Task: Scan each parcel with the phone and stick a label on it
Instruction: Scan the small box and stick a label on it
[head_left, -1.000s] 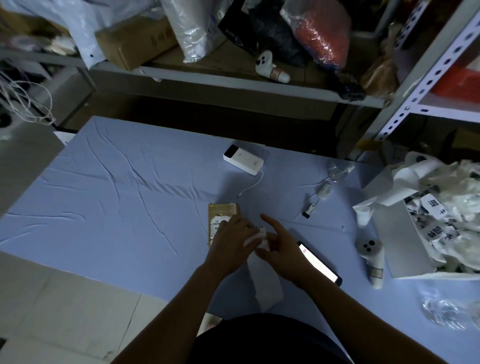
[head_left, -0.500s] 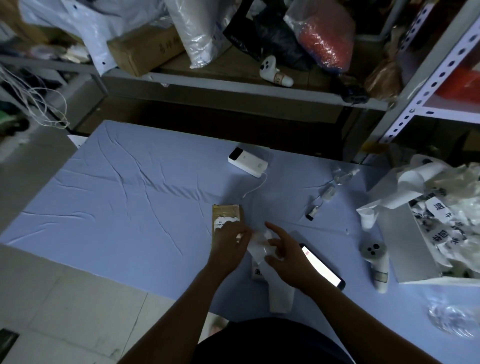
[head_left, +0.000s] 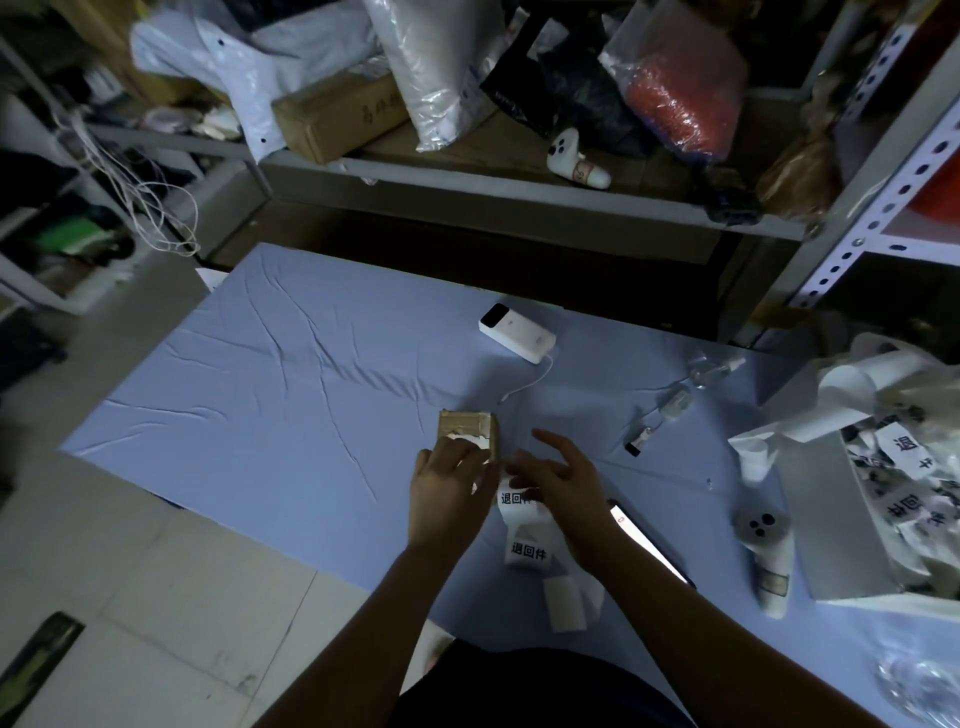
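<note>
Hands (head_left: 451, 493) close together, perhaps on parcel (head_left: 467, 423)

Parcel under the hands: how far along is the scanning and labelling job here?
Scanning looks done: the phone lies on the table, screen lit, in neither hand. In hand: the left hand presses a white label onto the small brown parcel, while the right hand rests on the label strip. Left: finishing that label; whether more parcels wait, I cannot tell.
</note>
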